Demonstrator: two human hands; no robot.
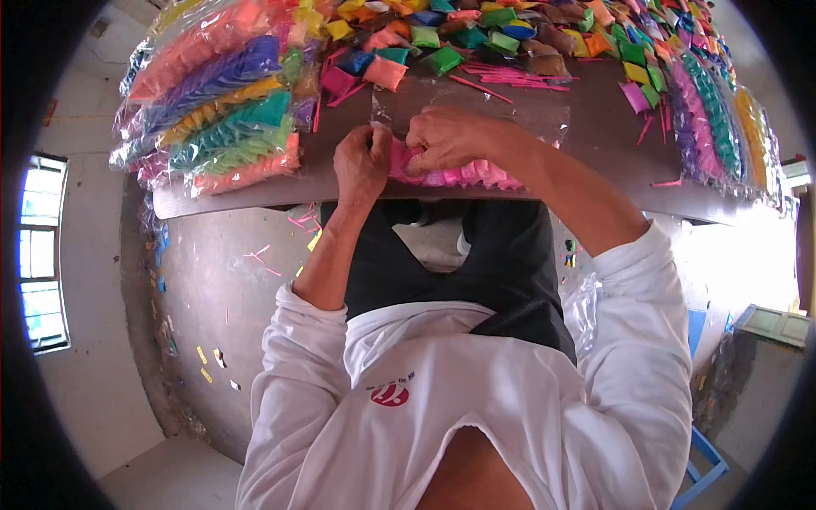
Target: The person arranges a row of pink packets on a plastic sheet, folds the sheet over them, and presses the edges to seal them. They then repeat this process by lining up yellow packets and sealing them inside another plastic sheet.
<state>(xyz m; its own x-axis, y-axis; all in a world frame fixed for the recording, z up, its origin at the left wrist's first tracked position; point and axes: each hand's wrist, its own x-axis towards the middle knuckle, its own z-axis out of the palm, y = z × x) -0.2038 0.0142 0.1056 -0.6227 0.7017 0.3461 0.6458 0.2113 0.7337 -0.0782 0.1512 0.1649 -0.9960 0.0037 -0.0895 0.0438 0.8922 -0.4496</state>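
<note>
A row of small pink packets [476,174] lies at the near edge of the brown table [595,144], partly inside a clear plastic bag [535,119]. My left hand [361,161] grips the left end of the row and the bag's mouth. Right beside it, my right hand [450,136] is closed over the packets with its fingers curled into the pink pile. The two hands almost touch. Which packets my fingers pinch is hidden.
Clear bags stuffed with rows of coloured packets [221,110] are stacked on the left, with more along the right edge [714,119]. Loose coloured packets [476,38] and pink strips [510,78] cover the far side. Scraps litter the floor [212,280].
</note>
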